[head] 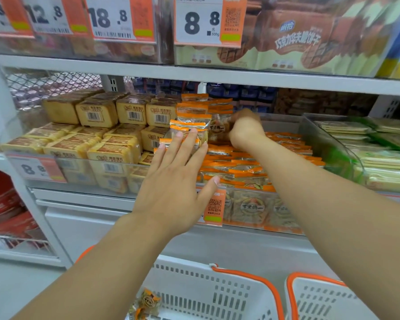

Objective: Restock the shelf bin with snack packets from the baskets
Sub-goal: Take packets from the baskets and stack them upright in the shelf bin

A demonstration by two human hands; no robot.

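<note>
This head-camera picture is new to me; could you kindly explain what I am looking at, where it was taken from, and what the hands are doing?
The picture comes from a wide-angle camera worn on a person's head, looking forward and down, so the two bare arms reaching in belong to the wearer. There is no machine here.

In front is a shop shelf. The clear shelf bin in the middle holds orange-edged snack packets, some stacked in a leaning pile. The left hand has straight fingers and presses against that pile to steady it. The right hand is curled round one packet at the back of the pile.

To the left sit yellow boxed cakes; to the right, green packs. Below are two white baskets with orange rims; a few packets lie in the left one.
</note>
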